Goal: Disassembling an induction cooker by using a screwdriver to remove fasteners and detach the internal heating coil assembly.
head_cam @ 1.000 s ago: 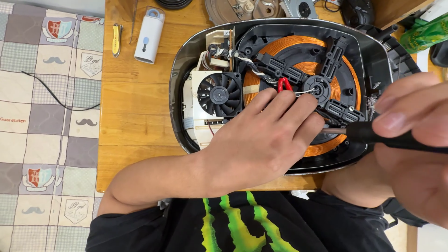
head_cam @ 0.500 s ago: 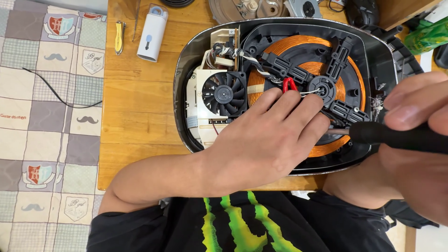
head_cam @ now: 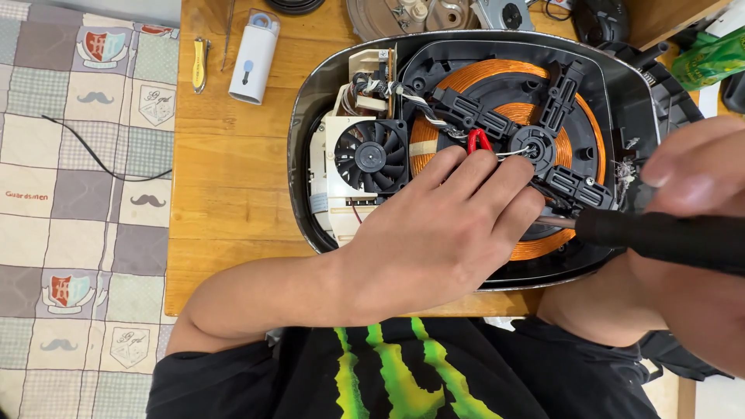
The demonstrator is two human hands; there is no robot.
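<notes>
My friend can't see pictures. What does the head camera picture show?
A person's left hand rests on an opened induction cooker with a copper coil and fan, while the right hand holds a black-handled screwdriver against it.

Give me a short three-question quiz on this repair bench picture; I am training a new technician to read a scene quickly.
1. True or false: the left hand rests flat on the copper coil inside the opened appliance.
2. What does the right hand hold? A) a black-handled screwdriver B) a pair of pliers C) a brush
3. Which part sits just left of the coil, within the appliance's shell?

Key
1. True: its fingers spread over the coil, near the small red clip.
2. A.
3. The black cooling fan in its white housing.
</notes>
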